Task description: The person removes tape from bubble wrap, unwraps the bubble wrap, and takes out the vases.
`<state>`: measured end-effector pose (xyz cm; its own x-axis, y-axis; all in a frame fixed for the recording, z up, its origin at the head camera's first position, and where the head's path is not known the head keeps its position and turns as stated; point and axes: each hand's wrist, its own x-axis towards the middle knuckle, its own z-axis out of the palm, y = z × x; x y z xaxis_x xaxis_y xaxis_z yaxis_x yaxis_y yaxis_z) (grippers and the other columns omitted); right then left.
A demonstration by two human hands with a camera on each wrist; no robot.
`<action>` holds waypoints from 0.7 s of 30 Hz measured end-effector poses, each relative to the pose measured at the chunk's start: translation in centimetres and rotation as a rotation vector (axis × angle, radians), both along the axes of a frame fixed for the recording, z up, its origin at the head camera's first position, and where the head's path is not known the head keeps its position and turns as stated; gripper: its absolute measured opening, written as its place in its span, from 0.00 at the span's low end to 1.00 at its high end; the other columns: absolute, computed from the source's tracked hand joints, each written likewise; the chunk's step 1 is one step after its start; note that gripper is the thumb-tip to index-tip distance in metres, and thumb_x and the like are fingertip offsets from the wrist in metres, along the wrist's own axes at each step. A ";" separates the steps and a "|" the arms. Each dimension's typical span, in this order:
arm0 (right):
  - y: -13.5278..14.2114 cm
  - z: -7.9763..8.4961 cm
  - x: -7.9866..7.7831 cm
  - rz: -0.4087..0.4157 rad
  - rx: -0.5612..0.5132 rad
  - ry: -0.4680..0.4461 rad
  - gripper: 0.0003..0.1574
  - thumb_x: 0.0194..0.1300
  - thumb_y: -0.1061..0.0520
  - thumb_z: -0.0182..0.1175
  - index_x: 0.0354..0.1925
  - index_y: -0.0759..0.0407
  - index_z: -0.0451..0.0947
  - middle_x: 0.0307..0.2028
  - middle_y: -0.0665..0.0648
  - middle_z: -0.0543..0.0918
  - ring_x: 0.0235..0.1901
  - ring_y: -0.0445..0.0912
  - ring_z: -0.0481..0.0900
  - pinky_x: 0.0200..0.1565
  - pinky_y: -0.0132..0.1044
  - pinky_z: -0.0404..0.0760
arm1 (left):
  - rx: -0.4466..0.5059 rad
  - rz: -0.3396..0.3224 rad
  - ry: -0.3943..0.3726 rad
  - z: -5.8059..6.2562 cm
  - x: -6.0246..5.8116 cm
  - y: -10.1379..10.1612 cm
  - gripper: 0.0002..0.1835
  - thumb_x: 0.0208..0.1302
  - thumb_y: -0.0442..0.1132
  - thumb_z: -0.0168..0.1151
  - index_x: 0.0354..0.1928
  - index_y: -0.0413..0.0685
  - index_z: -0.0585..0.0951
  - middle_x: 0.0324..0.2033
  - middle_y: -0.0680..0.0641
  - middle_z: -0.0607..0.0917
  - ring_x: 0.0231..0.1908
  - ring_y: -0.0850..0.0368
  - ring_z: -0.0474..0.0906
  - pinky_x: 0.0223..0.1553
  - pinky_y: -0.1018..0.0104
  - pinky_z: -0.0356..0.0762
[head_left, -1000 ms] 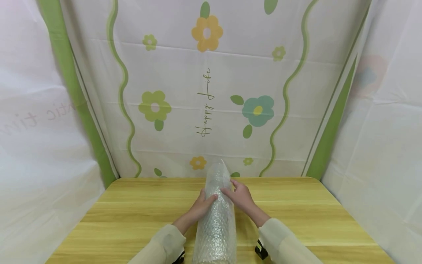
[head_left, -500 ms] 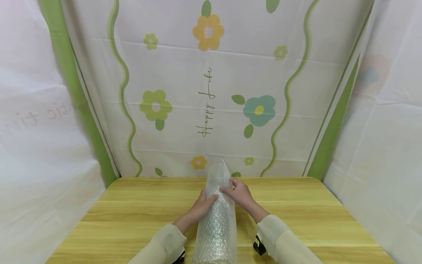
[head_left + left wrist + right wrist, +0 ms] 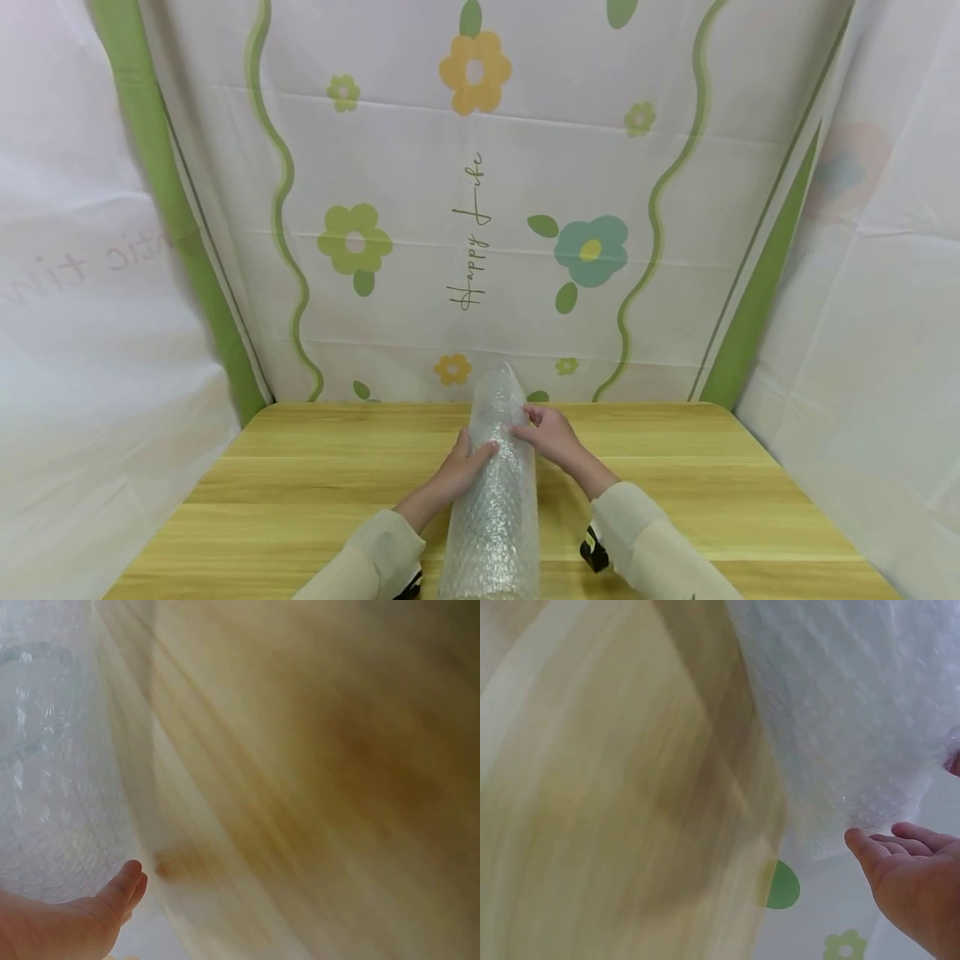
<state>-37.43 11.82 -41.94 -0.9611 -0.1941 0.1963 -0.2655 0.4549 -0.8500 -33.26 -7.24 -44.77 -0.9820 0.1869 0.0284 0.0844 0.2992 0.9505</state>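
Observation:
A long, clear roll of bubble wrap (image 3: 491, 508) runs from the near edge of the view toward the back of the table. Whether something lies inside it, I cannot tell. My left hand (image 3: 450, 473) grips the roll from the left, thumb over its top. On the right, my right hand (image 3: 557, 437) pinches the wrap's side near the far end, thumb and forefinger at its edge. In the left wrist view, part of the left hand (image 3: 71, 922) lies against the wrap; the right wrist view shows the right hand (image 3: 915, 889) with fingertips at the wrap's end.
The wood-grain table (image 3: 315, 492) extends on both sides of the roll. A white curtain (image 3: 405, 167) printed with flowers hangs close behind its back edge. More white cloth (image 3: 97, 350) hangs at the left, and a similar sheet (image 3: 862, 358) at the right.
My right thumb has drawn back to the right, off the top of the roll toward its edge. The left hand and the roll have hardly moved.

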 end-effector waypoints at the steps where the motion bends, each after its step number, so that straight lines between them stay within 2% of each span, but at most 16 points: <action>1: 0.1 0.0 0.0 0.003 0.006 0.003 0.38 0.61 0.54 0.66 0.62 0.75 0.69 0.62 0.70 0.72 0.62 0.64 0.68 0.60 0.53 0.69 | -0.002 0.001 0.004 0.0 0.0 0.0 0.48 0.70 0.58 0.52 0.74 0.31 0.42 0.69 0.25 0.53 0.65 0.27 0.56 0.59 0.32 0.59; 7: 0.4 0.2 -0.1 0.021 0.053 0.010 0.37 0.63 0.54 0.64 0.62 0.76 0.67 0.62 0.71 0.71 0.62 0.64 0.69 0.60 0.53 0.70 | 0.008 -0.002 0.025 -0.1 -0.1 0.2 0.47 0.70 0.56 0.52 0.74 0.32 0.44 0.67 0.26 0.58 0.63 0.29 0.61 0.58 0.33 0.63; 14: 0.4 0.2 0.0 0.033 0.059 0.009 0.34 0.65 0.56 0.63 0.62 0.75 0.68 0.62 0.69 0.72 0.62 0.63 0.69 0.59 0.51 0.70 | 0.003 0.009 0.024 -0.3 -0.1 0.1 0.48 0.69 0.56 0.53 0.73 0.30 0.43 0.68 0.25 0.56 0.64 0.28 0.58 0.59 0.33 0.60; 21: 0.4 0.3 -0.1 0.059 0.083 0.075 0.30 0.65 0.58 0.62 0.60 0.75 0.71 0.59 0.70 0.74 0.61 0.63 0.70 0.59 0.52 0.71 | 0.006 0.011 0.016 -0.2 -0.1 0.2 0.48 0.69 0.57 0.53 0.73 0.31 0.43 0.68 0.25 0.56 0.64 0.28 0.58 0.59 0.33 0.61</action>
<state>-37.49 12.20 -41.69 -0.9309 -0.2682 0.2479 -0.3550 0.5050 -0.7867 -33.32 -7.08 -44.96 -0.9834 0.1758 0.0451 0.0962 0.2945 0.9508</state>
